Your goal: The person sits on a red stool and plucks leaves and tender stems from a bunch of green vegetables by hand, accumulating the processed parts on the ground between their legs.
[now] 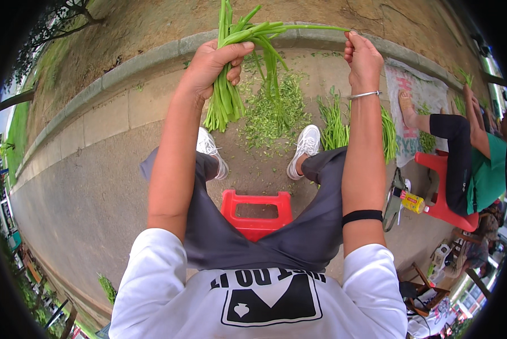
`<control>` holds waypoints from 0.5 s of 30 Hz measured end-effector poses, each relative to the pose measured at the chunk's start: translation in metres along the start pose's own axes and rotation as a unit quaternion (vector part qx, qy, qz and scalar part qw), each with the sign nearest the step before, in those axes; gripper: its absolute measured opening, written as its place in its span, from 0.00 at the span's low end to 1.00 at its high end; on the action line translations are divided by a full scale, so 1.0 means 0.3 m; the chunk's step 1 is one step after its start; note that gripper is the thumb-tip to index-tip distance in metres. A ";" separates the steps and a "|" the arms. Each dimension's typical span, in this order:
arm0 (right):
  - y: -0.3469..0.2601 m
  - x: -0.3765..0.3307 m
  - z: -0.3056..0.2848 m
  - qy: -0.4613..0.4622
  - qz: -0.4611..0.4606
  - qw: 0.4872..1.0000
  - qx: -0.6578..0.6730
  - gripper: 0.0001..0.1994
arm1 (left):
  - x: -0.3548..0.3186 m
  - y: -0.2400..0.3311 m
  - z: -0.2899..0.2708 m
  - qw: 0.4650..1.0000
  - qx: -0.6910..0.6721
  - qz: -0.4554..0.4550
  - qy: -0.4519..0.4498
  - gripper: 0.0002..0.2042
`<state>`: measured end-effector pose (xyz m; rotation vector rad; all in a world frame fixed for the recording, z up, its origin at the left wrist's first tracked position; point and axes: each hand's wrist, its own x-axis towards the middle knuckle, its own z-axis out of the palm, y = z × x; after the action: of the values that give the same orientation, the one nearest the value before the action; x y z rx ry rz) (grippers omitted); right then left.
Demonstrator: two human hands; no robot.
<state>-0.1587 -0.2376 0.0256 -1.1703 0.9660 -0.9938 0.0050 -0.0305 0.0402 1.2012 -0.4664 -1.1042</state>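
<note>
Long green vegetable stalks held up over a paved path

The left hand (211, 65) is fisted around the bunch of long green stalks (226, 96); the right hand (362, 59) pinches one thin stem (304, 27), apparently drawing it sideways; trimmings (270, 116) lie below.

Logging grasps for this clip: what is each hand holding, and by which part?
Left hand grips a bunch of green stalks around its middle; right hand pinches one stalk's tip.

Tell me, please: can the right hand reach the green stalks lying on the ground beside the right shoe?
Probably not at once: the right hand is raised and pinching one stem from the bundle, far above the stalks on the ground.
</note>
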 end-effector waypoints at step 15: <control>-0.007 -0.033 -0.102 -0.199 0.072 0.947 -0.242 0.09 | -0.058 0.054 -0.101 0.991 -0.119 0.057 -0.026 0.10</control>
<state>-0.1909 -0.2365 0.0243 -1.6060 0.9733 -0.3787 0.0282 -0.0009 0.0486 0.9274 -0.4239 -1.0615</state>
